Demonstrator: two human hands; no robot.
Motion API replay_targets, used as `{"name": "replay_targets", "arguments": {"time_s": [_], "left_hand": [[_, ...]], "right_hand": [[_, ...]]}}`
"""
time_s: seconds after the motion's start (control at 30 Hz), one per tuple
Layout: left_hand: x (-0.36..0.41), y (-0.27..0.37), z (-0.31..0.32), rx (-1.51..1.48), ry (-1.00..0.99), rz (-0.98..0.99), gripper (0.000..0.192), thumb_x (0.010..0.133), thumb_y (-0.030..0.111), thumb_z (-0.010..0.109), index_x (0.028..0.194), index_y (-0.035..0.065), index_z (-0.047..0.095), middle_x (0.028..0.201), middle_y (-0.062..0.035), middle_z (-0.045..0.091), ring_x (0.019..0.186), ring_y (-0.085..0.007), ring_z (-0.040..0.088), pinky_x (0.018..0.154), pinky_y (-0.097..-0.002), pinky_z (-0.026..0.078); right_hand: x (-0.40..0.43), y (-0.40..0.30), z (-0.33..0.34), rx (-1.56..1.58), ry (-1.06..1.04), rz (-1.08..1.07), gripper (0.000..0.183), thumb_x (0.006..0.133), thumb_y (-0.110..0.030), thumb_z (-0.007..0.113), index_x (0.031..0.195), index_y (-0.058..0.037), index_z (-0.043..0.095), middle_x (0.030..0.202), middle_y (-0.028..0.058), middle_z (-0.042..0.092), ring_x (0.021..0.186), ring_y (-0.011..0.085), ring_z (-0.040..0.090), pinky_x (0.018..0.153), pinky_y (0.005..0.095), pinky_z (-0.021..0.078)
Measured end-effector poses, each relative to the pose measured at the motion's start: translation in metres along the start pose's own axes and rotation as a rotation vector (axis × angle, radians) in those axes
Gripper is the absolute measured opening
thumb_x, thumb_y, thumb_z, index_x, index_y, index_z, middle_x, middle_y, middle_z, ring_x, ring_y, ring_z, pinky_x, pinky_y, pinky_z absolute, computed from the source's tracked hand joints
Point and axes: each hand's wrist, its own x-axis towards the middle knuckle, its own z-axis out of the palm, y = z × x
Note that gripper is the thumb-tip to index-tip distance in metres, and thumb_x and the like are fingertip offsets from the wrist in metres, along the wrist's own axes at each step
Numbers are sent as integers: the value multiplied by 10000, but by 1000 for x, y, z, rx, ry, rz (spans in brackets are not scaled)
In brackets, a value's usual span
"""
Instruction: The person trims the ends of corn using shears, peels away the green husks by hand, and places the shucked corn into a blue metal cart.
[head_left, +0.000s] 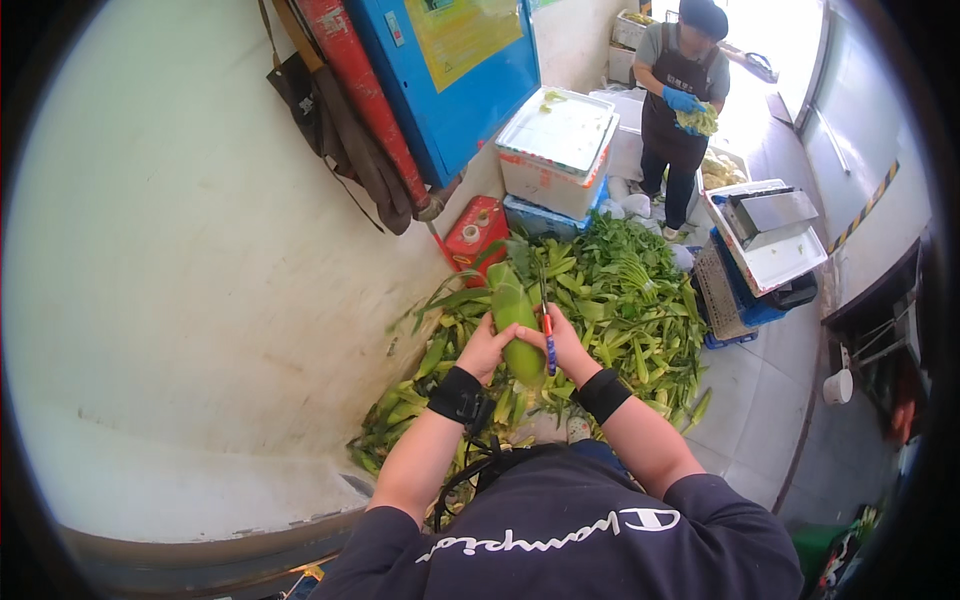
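Between my two hands is an ear of corn (516, 315) in its green husk, its leafy end pointing away from me. My left hand (484, 349) grips its left side, thumb across the husk. On the other side, my right hand (566, 345) presses its thumb on the ear. It also holds a slim knife (550, 336) with a red and blue handle, its dark blade pointing away from me. Below the hands spreads a heap of green corn husks (637, 352). Most of my fingers are hidden behind the ear.
Left is a wall (210, 300) with hanging aprons (337, 127) and a blue cabinet (450, 75). A red box (474, 234) and stacked foam boxes (551, 169) stand ahead. A gloved co-worker (679, 112) holds a leafy vegetable. Stacked crates with a foam tray (787, 262) stand right.
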Motion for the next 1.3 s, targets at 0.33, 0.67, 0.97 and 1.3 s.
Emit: {"name": "replay_targets", "arguments": {"time_s": [0.33,0.67,0.97,1.3], "left_hand": [[2,-25,-16,297,238,276,643,842,134,745,1345,-28,380,1263,-169,558,1148,-242,561,961,-350,455],[-7,-32,-27,534,311,297,636,826,128,753,1320,-40,389,1266,-168,551,1142,-226,563,947,-345,466],[-12,-38,-21,504,322,270,668,834,94,745,1362,-25,355,1270,-159,548,1140,-236,565,946,-343,472],[2,-46,-34,202,318,243,575,926,87,630,1409,33,322,1318,-119,513,1175,-224,531,968,-354,458]], "right_hand": [[-5,-17,11,-674,81,-101,549,683,-95,801,1139,-22,505,933,79,602,839,191,578,785,322,490],[3,0,21,-776,62,-90,530,642,-58,763,1113,-37,520,793,93,581,727,213,582,678,340,489],[23,24,-6,-622,55,-61,482,623,-95,781,1035,-34,538,779,172,592,730,359,604,663,394,487],[7,-33,47,-877,151,-249,411,759,-64,682,1149,-21,561,901,261,655,835,435,633,694,458,501]]}}
